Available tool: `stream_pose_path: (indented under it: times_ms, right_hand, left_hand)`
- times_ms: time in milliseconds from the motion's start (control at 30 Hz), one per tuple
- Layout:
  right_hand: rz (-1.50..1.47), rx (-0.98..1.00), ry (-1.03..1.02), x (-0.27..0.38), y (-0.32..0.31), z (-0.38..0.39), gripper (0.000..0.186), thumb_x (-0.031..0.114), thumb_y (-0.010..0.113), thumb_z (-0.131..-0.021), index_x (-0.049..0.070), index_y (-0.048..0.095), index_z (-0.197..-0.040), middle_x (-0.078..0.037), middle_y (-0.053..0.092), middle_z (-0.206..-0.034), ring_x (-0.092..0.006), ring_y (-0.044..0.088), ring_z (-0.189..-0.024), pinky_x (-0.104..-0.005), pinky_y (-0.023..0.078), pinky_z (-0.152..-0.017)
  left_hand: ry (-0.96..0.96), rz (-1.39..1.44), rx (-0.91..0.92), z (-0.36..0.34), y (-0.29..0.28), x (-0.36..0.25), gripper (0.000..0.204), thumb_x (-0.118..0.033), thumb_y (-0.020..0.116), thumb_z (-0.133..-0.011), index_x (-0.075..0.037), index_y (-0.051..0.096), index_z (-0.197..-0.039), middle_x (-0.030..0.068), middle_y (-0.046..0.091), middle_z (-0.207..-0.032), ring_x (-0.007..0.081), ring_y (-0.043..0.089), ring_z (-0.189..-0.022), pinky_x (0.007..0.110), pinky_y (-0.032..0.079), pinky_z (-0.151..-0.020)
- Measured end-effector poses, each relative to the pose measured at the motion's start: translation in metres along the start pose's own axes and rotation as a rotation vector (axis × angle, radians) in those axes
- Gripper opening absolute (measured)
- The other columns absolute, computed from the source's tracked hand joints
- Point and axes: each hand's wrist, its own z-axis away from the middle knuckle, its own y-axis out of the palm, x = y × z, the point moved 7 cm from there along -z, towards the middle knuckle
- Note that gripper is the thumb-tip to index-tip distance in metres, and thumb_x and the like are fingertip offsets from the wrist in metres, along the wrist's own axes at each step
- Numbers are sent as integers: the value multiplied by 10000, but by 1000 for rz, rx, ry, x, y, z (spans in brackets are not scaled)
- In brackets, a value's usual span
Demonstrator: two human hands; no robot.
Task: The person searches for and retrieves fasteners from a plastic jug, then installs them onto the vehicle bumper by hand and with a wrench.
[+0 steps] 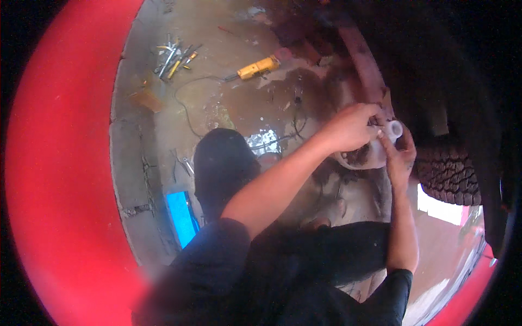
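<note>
At the right of the head view my two hands meet around a small white ring-shaped piece (394, 129) with a hollow middle, which looks like a tube end or a small roll. The fingers of my right hand (401, 158) close around it from below and behind. My left hand (353, 129) is closed just left of it, fingertips pinched together; what they grip, if anything, is hidden. Just below my hands is a pale, rounded, dirty part (371, 157), partly covered by them. I cannot tell whether it joins the white piece.
A treaded tyre (450, 173) stands at the right, under dark bodywork. A yellow angle grinder (258, 68) with a cord lies on the wet, dirty floor. Several hand tools (175, 58) are heaped at far left, a blue flat object (182, 218) nearer. A red surface (60, 163) borders the left.
</note>
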Motion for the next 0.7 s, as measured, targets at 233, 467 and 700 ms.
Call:
stream_pose_path:
  times_ms: [233, 467, 700]
  right_hand:
    - [240, 60, -102, 33, 88, -11, 786, 250, 773, -718, 46, 365, -1358, -192, 554, -1226, -300, 532, -1150, -366, 409, -985]
    - [123, 215, -127, 83, 213, -15, 923, 300, 785, -705, 101, 267, -1442, -211, 519, -1295, -292, 521, -1186, -375, 418, -981]
    - [11, 741, -64, 81, 266, -11, 877, 331, 774, -739, 42, 299, -1418, -183, 524, -1300, -252, 507, -1203, -353, 414, -991]
  left_hand:
    - [414, -698, 262, 1, -43, -54, 316, -93, 634, -716, -64, 611, -1029, 139, 581, -1035, 328, 562, -1015, 443, 472, -824]
    - [279, -906, 287, 27, -155, 1, 310, -100, 634, -728, -75, 615, -1036, 171, 611, -1020, 359, 582, -983, 451, 480, -837]
    - [-118, -961, 2, 109, -325, 66, 372, -101, 652, -761, -29, 569, -1117, 199, 643, -1005, 378, 608, -959, 434, 480, -817]
